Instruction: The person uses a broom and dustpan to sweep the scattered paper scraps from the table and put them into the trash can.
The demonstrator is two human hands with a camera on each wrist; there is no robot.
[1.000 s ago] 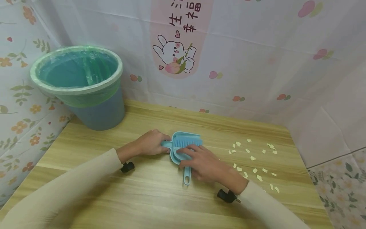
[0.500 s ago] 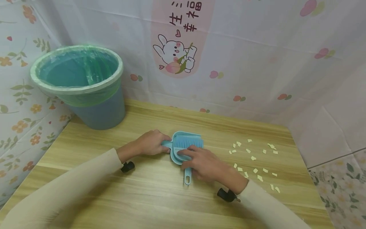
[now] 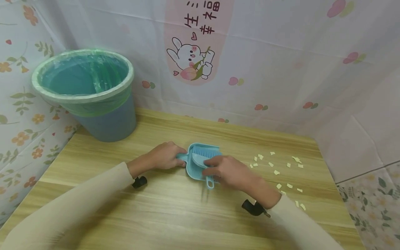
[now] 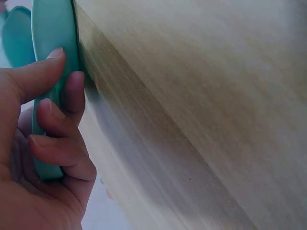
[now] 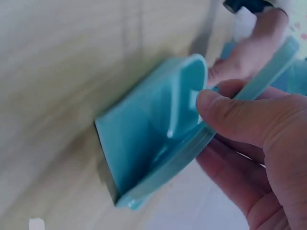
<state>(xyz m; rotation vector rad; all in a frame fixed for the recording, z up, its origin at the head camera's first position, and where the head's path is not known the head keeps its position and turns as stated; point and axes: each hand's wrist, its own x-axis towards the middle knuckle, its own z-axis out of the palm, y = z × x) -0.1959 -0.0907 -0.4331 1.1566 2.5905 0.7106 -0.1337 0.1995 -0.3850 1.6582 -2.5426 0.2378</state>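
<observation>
A light blue dustpan (image 3: 195, 172) lies on the wooden tabletop at the middle of the head view. My left hand (image 3: 167, 156) grips its handle, and the left wrist view shows the fingers curled round that handle (image 4: 49, 171). Over the pan is a matching small brush (image 3: 200, 160), its bristles towards the far side. My right hand (image 3: 231, 171) pinches the brush near where its handle begins. In the right wrist view the thumb presses on the brush handle (image 5: 273, 67), beside the pan's side wall. Part of the pan's open edge is hidden behind the right hand.
Several small pale yellow paper scraps (image 3: 276, 172) lie scattered on the right part of the table (image 3: 175, 215). A blue bin (image 3: 109, 121) lined with a green bag stands at the back left. A printed curtain (image 3: 265, 69) hangs behind the table.
My right hand has lifted the brush a little from the dustpan and tilted it, its handle end shifting right and up in the head view. The left hand and dustpan have stayed put.
</observation>
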